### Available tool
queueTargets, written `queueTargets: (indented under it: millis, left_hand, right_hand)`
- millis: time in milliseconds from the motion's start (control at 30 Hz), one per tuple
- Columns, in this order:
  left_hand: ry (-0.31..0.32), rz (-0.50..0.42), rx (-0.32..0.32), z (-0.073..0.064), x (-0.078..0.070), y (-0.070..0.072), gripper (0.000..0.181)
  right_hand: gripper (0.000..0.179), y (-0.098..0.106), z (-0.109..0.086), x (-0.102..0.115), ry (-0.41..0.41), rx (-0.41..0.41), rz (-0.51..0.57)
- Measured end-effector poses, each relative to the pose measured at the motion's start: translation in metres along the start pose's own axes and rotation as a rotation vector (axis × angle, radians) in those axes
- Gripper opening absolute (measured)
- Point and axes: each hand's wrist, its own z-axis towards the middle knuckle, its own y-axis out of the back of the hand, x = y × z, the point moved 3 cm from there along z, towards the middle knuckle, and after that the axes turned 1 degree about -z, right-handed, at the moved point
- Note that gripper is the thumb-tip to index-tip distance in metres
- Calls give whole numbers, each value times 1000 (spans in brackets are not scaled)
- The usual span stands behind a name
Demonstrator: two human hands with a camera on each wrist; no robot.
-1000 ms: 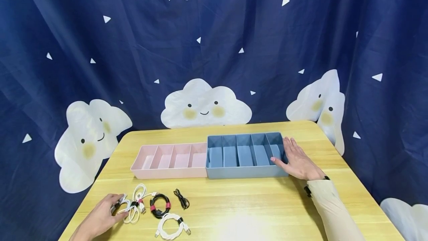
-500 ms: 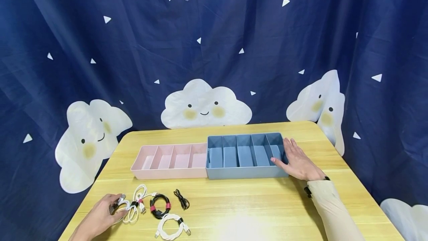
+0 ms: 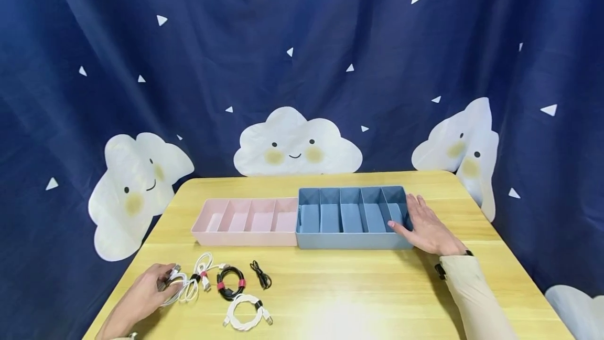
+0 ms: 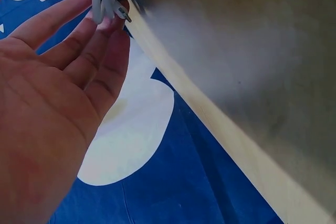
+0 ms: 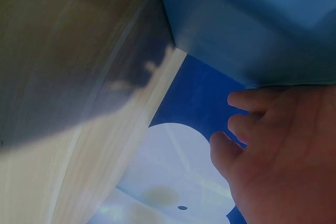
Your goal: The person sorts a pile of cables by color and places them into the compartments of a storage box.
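My left hand (image 3: 143, 295) grips a looped white charging cable (image 3: 176, 283) at the table's front left. Seen from the left wrist, the white loops and a metal plug (image 4: 125, 14) lie at the fingertips. Close beside it is another white cable (image 3: 204, 266), bound with a red tie. At the far right end of the blue divided box (image 3: 354, 241), my right hand (image 3: 431, 230) lies against the side wall. Its fingers are extended, and its thumb reaches over the front rim. In the right wrist view, the fingers (image 5: 226, 153) show below the blue wall.
A pink divided box (image 3: 250, 238) adjoins the blue one on the left. In front lie a black coiled cable (image 3: 220, 278) with red ties, a white coiled cable (image 3: 231, 310) and a small black cable (image 3: 260, 275). A blue curtain (image 3: 302, 77) hangs behind the table (image 3: 377, 287).
The head view has shifted slightly, so the boxes and cables appear a little further right and higher. My left hand keeps its grip on the white cable; my right hand stays on the blue box.
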Motion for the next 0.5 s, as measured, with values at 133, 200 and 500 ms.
queueTargets:
  millis: [133,200,500]
  left_hand:
    - [-47,-19,-22,-1,0,-2,56]
    - [-62,-31,-29,-3,1,-2,57]
    - [-46,-35,43,-4,-3,-3,75]
  right_hand:
    - [107,1,0,-1,-1,8,5]
    - [107,1,1,-1,-3,11,3]
    - [107,2,1,-1,-10,21,9]
